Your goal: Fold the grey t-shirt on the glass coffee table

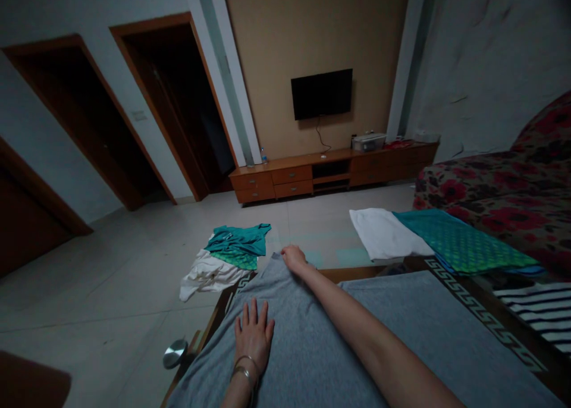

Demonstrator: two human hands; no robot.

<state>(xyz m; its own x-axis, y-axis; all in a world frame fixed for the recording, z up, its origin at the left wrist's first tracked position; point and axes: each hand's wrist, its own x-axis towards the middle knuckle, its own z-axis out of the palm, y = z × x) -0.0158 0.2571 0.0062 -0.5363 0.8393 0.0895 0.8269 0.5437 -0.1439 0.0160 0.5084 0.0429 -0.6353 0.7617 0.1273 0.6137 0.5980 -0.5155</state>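
Lying flat on the table (pixel 491 313): grey garment (pixel 312 342). Left hand (pixel 253 335), fingers spread, presses its near part down, pinning it; right hand (pixel 293 257), fingers closed, grips the far edge. Folded cloths (pixel 388 232) beside; clothes (pixel 225 256) heaped on the floor.

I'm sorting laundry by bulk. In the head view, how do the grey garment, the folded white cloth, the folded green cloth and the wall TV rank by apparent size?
1. Grey garment, largest by far, though nearest the camera.
2. Folded green cloth.
3. Folded white cloth, close to the green, so unsure.
4. TV, smallest, but farthest away.
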